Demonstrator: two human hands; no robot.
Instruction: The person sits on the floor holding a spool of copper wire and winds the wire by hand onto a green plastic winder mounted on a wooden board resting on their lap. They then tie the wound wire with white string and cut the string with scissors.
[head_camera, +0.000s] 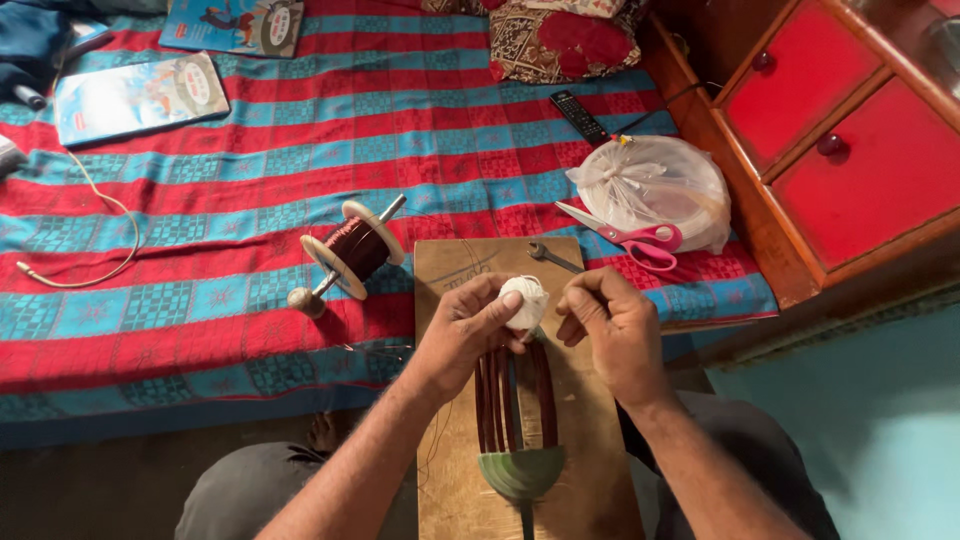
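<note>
The left hand (462, 325) pinches a white thread ball (526, 298) in its fingers; the right hand (612, 325) is clenched just beside it, perhaps on thread — unclear. Both hover over copper wire coils (512, 395) on a wooden board (455, 275) — the ball light and soft, the coils stiff, best gripped along their sides.

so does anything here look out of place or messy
Mostly tidy. The scissors lie open, half resting on the tied plastic bag near the bed's edge. A loose cream cord trails across the bedspread. Both hands work around a white ball of thread.
</note>
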